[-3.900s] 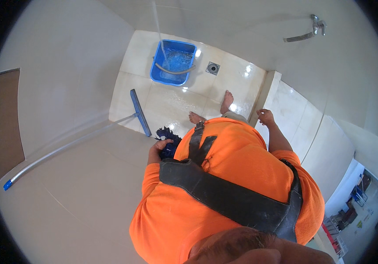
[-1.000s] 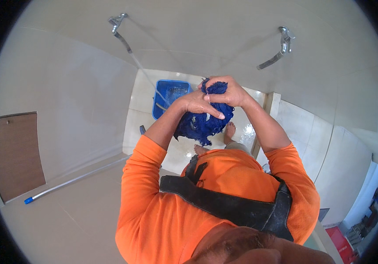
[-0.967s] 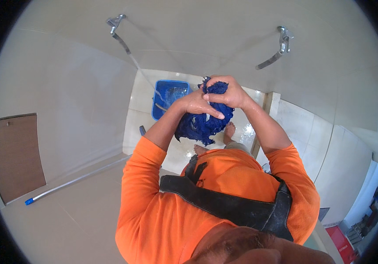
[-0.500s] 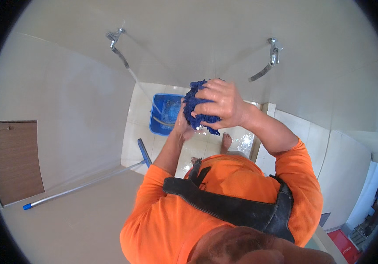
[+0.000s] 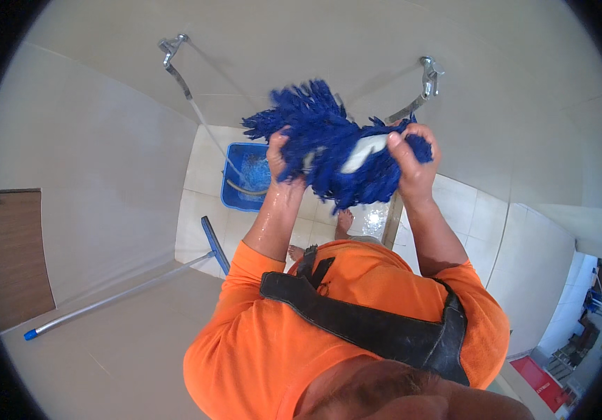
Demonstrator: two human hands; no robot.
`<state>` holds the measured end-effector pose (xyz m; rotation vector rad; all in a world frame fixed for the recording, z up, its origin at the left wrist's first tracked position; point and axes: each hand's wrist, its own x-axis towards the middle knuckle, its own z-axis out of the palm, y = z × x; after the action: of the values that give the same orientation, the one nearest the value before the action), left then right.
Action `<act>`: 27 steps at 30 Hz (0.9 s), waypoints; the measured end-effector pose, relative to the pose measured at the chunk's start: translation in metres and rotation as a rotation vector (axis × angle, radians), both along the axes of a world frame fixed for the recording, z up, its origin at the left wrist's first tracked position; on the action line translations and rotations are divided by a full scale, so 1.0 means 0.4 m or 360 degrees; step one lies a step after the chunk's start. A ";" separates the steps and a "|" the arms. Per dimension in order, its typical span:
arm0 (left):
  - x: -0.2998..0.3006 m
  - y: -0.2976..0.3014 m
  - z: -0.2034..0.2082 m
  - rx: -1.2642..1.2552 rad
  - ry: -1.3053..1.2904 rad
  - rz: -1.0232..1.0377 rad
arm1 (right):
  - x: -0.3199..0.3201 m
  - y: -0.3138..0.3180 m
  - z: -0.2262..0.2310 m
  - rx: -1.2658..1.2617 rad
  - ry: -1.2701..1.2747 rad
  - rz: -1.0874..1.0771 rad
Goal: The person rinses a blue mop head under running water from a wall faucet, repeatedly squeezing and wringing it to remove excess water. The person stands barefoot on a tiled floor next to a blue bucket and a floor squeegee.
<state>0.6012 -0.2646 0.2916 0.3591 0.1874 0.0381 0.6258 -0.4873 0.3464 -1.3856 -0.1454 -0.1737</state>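
A wet blue mop head [image 5: 325, 150] with shaggy strands is spread between my two hands, well above the floor. White backing shows through at its middle right. My left hand [image 5: 281, 161] grips its left end, the fingers partly buried in the strands. At the right end my right hand [image 5: 416, 164] is closed round it, thumb on the side toward me. Below and left of the mop head, a blue bucket [image 5: 234, 194] stands on the tiles, holding water. A hose [image 5: 206, 126] runs from the left wall tap [image 5: 173, 47] down into it.
A second tap [image 5: 428, 75] with a short grey hose is on the wall at right. A floor squeegee [image 5: 215, 245] leans at left, its long handle [image 5: 115, 295] reaching toward a brown wooden door [image 5: 14, 255]. My bare feet are on wet tiles [image 5: 192, 217].
The mop head was bunched between my hands and is now spread wide. My right hand has moved right, my left slightly left. The view has shifted a little.
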 end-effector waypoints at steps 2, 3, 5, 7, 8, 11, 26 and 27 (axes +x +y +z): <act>-0.020 -0.017 0.004 0.0390 0.0066 -0.0043 | 0.026 -0.017 -0.032 0.0450 0.0696 0.0037; -0.031 -0.041 0.018 0.0574 0.0093 -0.0085 | 0.044 -0.040 -0.092 0.0605 0.0903 0.0137; -0.047 -0.082 0.022 0.1457 -0.0040 -0.0001 | 0.074 -0.093 -0.210 0.0908 0.1322 0.0351; -0.038 -0.132 0.063 0.1749 -0.0467 0.0097 | 0.066 -0.076 -0.206 0.0869 0.1458 0.0405; -0.038 -0.152 0.082 0.1840 -0.0595 0.0012 | 0.063 -0.075 -0.209 0.0773 0.1453 0.0464; -0.021 -0.200 0.085 0.2193 -0.1596 0.0115 | 0.113 -0.087 -0.259 0.0311 0.1401 0.0752; 0.091 -0.445 -0.112 0.3512 -0.2116 -0.1611 | 0.216 0.062 -0.308 -0.2190 -0.0033 0.1596; 0.093 -0.435 -0.133 0.3546 -0.2072 -0.1614 | 0.224 0.066 -0.343 -0.2203 -0.0040 0.1508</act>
<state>0.6383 -0.4388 0.2386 2.4733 -1.5297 -0.5742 0.7156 -0.4608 0.2093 -2.4839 -1.0616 0.8646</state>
